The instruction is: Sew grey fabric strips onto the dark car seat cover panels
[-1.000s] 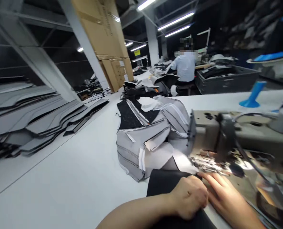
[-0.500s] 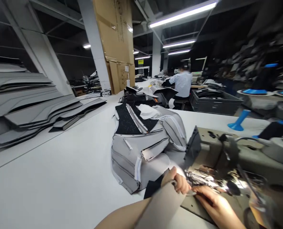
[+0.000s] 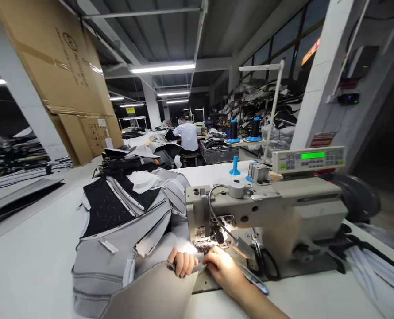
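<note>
Toward the near edge of the bench (image 3: 27, 277), the left grip (image 3: 183, 263) clasped the grey panel (image 3: 153, 290) by its upper edge; the right grip (image 3: 221, 266) pinched its corner beside the sewing machine (image 3: 270, 206). Positioning seemed in hand; the next move called for edges aligned.

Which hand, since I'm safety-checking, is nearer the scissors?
Right: the right hand is left of the scissors; the left hand is farther left, holding the grey panel.

Cardboard (image 3: 62, 73): sideways lettering, apparently ending "tech". Yellow sign (image 3: 130, 110), control panel (image 3: 309, 160): characters too small.
</note>
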